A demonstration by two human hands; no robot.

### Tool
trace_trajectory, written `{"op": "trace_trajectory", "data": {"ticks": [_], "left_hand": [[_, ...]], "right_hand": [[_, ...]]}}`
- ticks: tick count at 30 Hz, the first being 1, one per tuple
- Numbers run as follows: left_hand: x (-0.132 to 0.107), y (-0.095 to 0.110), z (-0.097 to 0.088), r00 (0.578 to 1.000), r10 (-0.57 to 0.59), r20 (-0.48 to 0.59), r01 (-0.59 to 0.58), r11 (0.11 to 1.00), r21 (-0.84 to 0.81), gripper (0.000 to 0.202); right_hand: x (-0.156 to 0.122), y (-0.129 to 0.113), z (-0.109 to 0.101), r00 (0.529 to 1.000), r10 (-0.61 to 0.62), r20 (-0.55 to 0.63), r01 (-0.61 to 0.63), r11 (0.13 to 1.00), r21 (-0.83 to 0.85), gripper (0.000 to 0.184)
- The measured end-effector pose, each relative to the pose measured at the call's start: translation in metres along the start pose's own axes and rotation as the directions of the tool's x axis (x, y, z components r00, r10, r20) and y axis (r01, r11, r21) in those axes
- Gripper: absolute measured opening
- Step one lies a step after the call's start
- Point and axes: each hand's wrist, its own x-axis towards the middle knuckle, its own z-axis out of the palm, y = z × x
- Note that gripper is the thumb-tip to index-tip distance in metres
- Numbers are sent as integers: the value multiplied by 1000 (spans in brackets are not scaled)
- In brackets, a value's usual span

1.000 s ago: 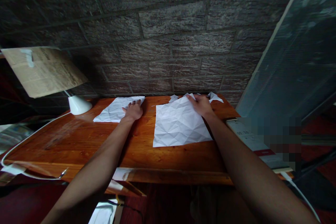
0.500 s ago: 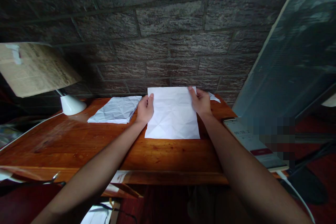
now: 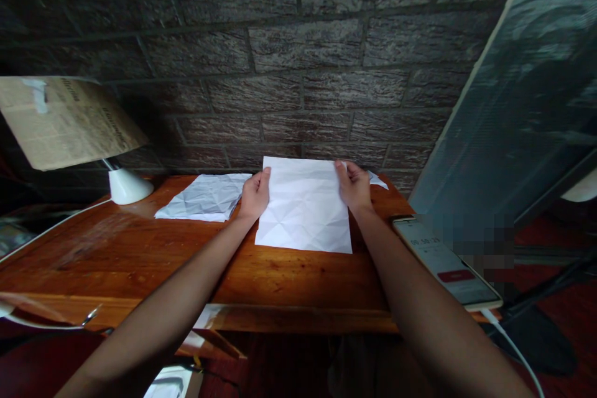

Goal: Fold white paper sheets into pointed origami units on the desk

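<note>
A white sheet of paper (image 3: pixel 304 208), marked with crossing fold creases, is held up over the wooden table between my two hands. My left hand (image 3: pixel 255 194) pinches its left edge near the top, thumb in front and fingers behind. At the upper right edge my right hand (image 3: pixel 355 188) grips it the same way. The sheet's lower edge hangs near the tabletop; whether it touches cannot be told. Just left of my left hand lies a stack of creased white paper (image 3: pixel 208 196). Behind my right hand a small white paper piece (image 3: pixel 377 180) shows in part.
The wooden table (image 3: pixel 116 255) stands against a dark brick wall (image 3: pixel 275 87). A lamp (image 3: pixel 128 185) with a paper-covered shade is at the left. To the right lies a phone (image 3: pixel 448 261) showing a timer, with a white cable (image 3: pixel 515 348). A grey panel (image 3: pixel 504 112) leans at the right.
The view has shifted slightly. The held sheet has tilted a little, its lower right corner now lower. Both hands keep their grip on it.
</note>
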Motion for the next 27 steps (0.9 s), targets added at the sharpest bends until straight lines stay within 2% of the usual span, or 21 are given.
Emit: {"op": "trace_trajectory", "data": {"ticks": [3, 7, 14, 16, 18, 21, 23, 25, 26, 27], "left_hand": [[2, -2, -1, 1000, -15, -4, 14, 999, -35, 44], [6, -1, -1, 993, -47, -108, 40, 997, -62, 37], [8, -5, -3, 987, 39, -157, -26, 996, 83, 30], [7, -8, -6, 995, 53, -82, -40, 988, 148, 30], [5, -8, -9, 994, 103, 39, -109, 968, 225, 38], [1, -2, -12, 959, 208, 192, -260, 915, 307, 56], [-1, 6, -13, 916, 157, 370, -287, 900, 328, 52], [-3, 13, -14, 841, 94, 533, -344, 854, 391, 44], [-3, 17, -14, 816, 86, 572, -384, 820, 425, 42], [-4, 20, -15, 814, 87, 575, -409, 788, 461, 42]], "right_hand": [[-1, 0, 0, 998, 7, 56, -8, 1000, 5, 53], [-6, -2, 3, 986, 19, 163, -19, 1000, 3, 49], [-7, -3, 7, 993, 43, 110, -43, 999, 1, 51], [-6, 0, 6, 989, 79, 129, -78, 997, -6, 51], [-5, 3, 5, 974, 108, 198, -104, 994, -27, 50], [-7, 6, 7, 932, 132, 339, -134, 991, -18, 48], [-10, 8, 10, 900, 129, 417, -142, 990, -1, 46], [-12, 8, 12, 879, 115, 463, -124, 992, -11, 46], [-13, 8, 13, 874, 109, 474, -110, 994, -25, 46], [-13, 8, 13, 871, 104, 479, -96, 995, -41, 46]]}}
